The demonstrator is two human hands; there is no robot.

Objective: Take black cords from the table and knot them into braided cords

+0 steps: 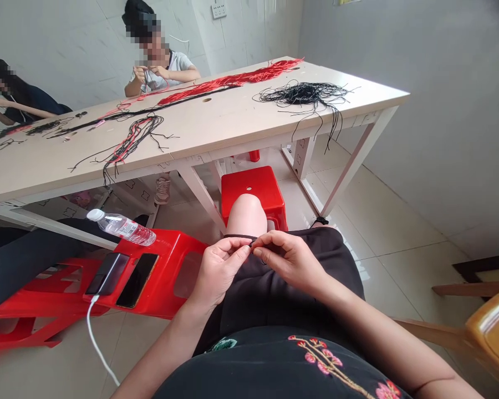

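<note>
Over my lap, my left hand pinches a thin black cord between thumb and forefinger. My right hand meets it fingertip to fingertip, closed on the same cord. Only a short dark bit of the cord shows; the rest is hidden by my fingers or lost against my black clothing. Beyond my hands, on the table, lie a tangled heap of black cords, a long bundle of red cords and a smaller bunch of black and red cords.
A red stool at my left bears a water bottle, a phone and a power bank with a white cable. Another red stool stands under the table. Two people sit across it. A wooden chair is at right.
</note>
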